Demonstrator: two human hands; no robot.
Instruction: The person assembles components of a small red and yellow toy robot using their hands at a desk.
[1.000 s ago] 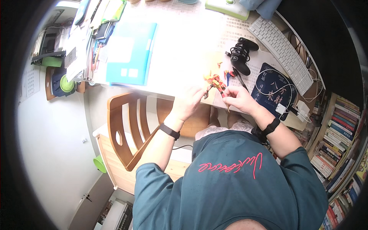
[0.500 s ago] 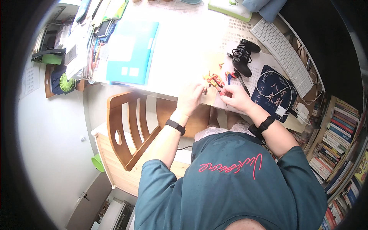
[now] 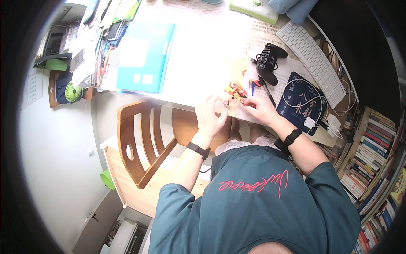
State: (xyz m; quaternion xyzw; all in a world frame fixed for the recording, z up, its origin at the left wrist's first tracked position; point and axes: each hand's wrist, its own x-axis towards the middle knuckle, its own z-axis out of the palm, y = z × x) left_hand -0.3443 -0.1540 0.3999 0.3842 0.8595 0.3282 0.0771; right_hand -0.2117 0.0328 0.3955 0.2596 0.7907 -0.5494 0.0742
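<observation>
A small red, orange and yellow toy figure (image 3: 235,90) lies near the desk's front edge. My right hand (image 3: 261,111) pinches its lower right end between thumb and fingers. Just left of the figure, my left hand (image 3: 209,117) has its thumb spread away from its fingers, and nothing shows between them. A smaller red and blue toy piece (image 3: 253,84) rests to the figure's right, and a tiny orange piece (image 3: 244,73) lies behind it. The details of the toy parts are too small to make out.
Beside the pieces are a black pen (image 3: 266,89) and a black game controller (image 3: 266,63) wrapped in its cable. Farther right are a dark blue mat (image 3: 298,101), white cables and a white keyboard (image 3: 311,59). A blue folder (image 3: 146,57) lies left; a wooden chair (image 3: 131,144) stands at the desk.
My left hand has drawn back from the figure, and its thumb and fingers have opened apart. My right hand stays at the figure, which has barely shifted.
</observation>
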